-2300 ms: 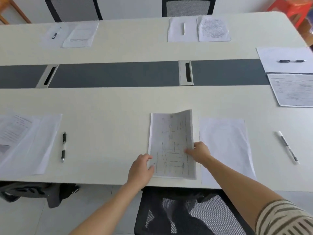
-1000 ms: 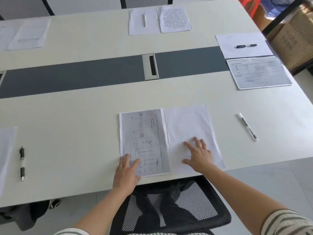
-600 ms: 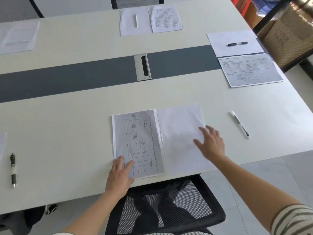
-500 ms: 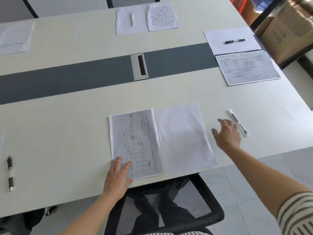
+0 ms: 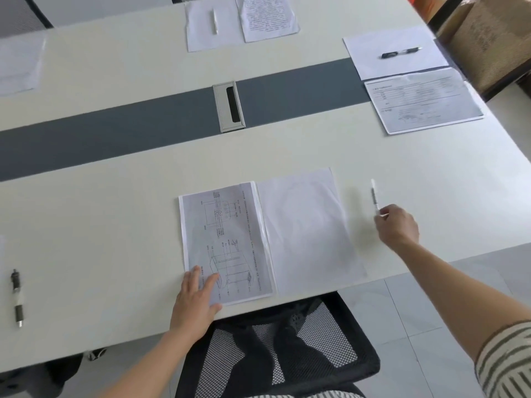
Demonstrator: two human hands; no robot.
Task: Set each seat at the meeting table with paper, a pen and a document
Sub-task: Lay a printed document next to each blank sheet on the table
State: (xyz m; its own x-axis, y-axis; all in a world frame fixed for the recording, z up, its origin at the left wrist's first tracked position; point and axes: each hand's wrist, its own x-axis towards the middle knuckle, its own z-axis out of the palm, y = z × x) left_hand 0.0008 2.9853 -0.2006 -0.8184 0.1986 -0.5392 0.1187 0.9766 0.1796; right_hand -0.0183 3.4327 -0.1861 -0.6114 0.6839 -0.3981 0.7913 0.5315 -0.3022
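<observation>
1. Mesh chair (image 5: 275, 340), tucked under the near edge of the table (image 5: 115, 225); it marks the seat now being set.
2. Left hand (image 5: 198, 300), fingers straight, flat on the near left corner of the document (image 5: 230, 239), probably to pin the sheet square.
3. Document: a diagram page, face up, its right edge touching the blank paper (image 5: 307, 231).
4. Right hand (image 5: 398, 225), to the right of the blank paper, fingers curled and pinching the near end of the white pen (image 5: 374, 195). The white pen is blurred, so I cannot tell whether it is lifted or lying. It is likely meant for this set, which has no pen of its own.
5. Black pen (image 5: 16, 297), far left, apparently the neighbouring seat's.
6. Cable port (image 5: 229, 106) in the grey centre strip.
7. End seat, right: a sheet bearing a dark pen (image 5: 400, 52), with a printed form (image 5: 422, 100) beside it. This seat appears complete.
8. Opposite seat: a sheet bearing a pale pen (image 5: 214, 21), with a text page (image 5: 268, 17) alongside. This seat also appears complete.
</observation>
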